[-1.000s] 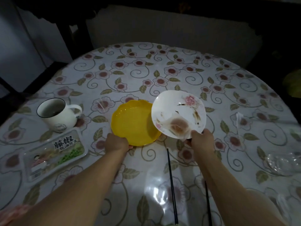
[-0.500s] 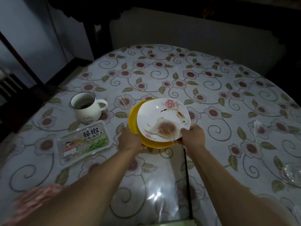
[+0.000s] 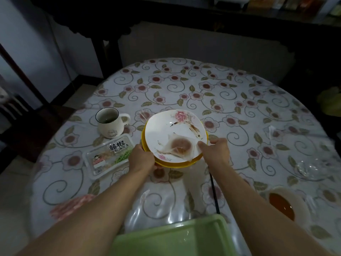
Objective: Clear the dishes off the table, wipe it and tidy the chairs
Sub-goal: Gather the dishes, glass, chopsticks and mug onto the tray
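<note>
A dirty white plate [image 3: 177, 130] with a pink flower print and a stained napkin in it sits stacked on a yellow plate [image 3: 173, 164], held above the flowered table [image 3: 230, 93]. My left hand [image 3: 142, 159] grips the left near rim of the yellow plate. My right hand [image 3: 215, 149] holds the right near rim of the stack, thumb on the white plate. A white mug [image 3: 109, 122] and a plastic snack tray [image 3: 108, 157] lie to the left.
A green tray [image 3: 184, 237] is at the near edge below my arms. A black chopstick [image 3: 214, 191] lies under my right forearm. A bowl of orange sauce [image 3: 282, 206] and a clear glass dish [image 3: 310, 168] are at the right. A dark chair [image 3: 16, 115] stands at the left.
The white plate went from tilted in my right hand to lying flat on the yellow plate. Both hands now lift the stack. The view pulled back and the green tray came into sight.
</note>
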Demonstrator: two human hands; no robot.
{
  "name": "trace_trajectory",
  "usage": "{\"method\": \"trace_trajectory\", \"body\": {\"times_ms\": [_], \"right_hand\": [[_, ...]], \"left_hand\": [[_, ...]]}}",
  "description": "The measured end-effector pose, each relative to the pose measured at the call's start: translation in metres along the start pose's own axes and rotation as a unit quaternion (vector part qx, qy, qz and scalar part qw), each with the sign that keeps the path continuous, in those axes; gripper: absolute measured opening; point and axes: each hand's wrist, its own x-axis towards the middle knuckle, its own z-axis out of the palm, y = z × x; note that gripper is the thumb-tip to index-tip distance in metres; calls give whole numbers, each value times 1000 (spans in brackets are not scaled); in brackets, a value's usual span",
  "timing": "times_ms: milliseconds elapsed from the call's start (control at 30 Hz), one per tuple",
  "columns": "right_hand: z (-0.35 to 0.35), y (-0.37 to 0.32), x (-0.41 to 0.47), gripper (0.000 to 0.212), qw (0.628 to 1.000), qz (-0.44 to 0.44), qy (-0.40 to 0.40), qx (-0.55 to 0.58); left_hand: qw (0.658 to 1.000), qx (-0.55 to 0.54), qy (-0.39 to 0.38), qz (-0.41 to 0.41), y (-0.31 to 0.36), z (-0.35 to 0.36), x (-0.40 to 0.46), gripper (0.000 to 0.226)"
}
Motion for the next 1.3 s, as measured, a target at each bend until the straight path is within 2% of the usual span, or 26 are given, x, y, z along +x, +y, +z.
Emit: {"method": "trace_trajectory", "body": {"times_ms": [67, 267, 367, 600, 667, 733, 900, 1133, 1300], "right_hand": [[-7, 6, -12, 27, 1000, 3, -9, 5], [-56, 39, -55, 26, 998, 24, 24, 62], [-85, 61, -63, 44, 999, 28, 32, 22], [-138, 117, -56, 93, 974, 95, 17, -204], [-153, 127, -51, 99, 961, 94, -4, -260], [-164, 134, -44, 105, 948, 89, -23, -306], [-172, 156, -18, 119, 932, 87, -46, -349], [-173, 173, 2, 118, 932, 76, -55, -350], [-176, 175, 2, 106, 919, 42, -24, -392]], "left_hand": [[1000, -1, -17, 6, -3, -8, -11, 18], [997, 2, -76, 19, -16, -16, -53, 23], [996, 29, -85, 21, -24, -13, -72, 16], [994, 51, -88, 32, -40, 19, -101, 17], [993, 77, -81, 41, -43, 34, -107, 23], [991, 94, -78, 46, -46, 45, -113, 17], [993, 74, -87, 37, -57, 70, -122, 12], [992, 84, -83, 40, -68, 81, -129, 15], [995, 64, -69, 31, -71, 74, -135, 12]]}}
